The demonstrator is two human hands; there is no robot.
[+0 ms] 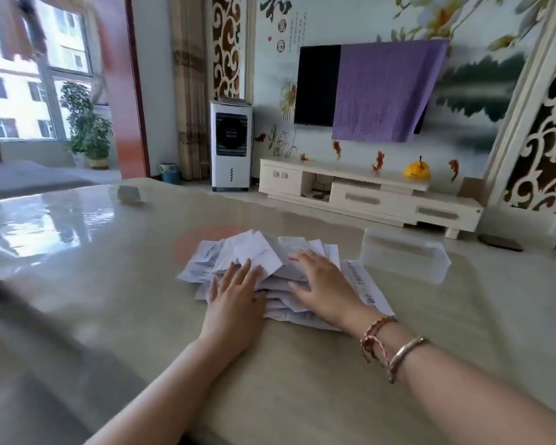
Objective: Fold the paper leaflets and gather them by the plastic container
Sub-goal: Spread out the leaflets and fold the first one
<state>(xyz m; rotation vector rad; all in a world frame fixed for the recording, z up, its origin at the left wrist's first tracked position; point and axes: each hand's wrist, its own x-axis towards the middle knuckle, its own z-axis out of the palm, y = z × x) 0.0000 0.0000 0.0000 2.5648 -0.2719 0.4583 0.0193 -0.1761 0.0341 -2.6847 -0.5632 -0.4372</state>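
Two hands lie on one loose heap of paper leaflets [264, 268], white with small dark print, overlapping at many angles on a glossy beige table [116, 284].

Left hand [235, 297]: palm down on the near left part of the heap, fingers straight and close together, tips pointing away from the person; it presses flat and pinches nothing.

Right hand [321, 284]: palm down on the right part of the heap, fingers straight and slightly spread, thumb out toward the left hand. A red cord bracelet [374, 338] and a metal bangle [405, 351] sit on that wrist.

Plastic container [405, 258]: translucent, rectangular, on the table just beside the heap's right edge (whether it touches the nearest sheet cannot be told).

Leaflets, condition: some sheets look folded, others stick out at the edges; the frame is blurred, so a count is not possible.

Background items: wall-mounted television [318, 88] half draped with a purple cloth [385, 91]; low white cabinet [366, 194] bearing a yellow ornament [417, 171]; white air cooler [230, 146]; potted plant [87, 130] by the window.
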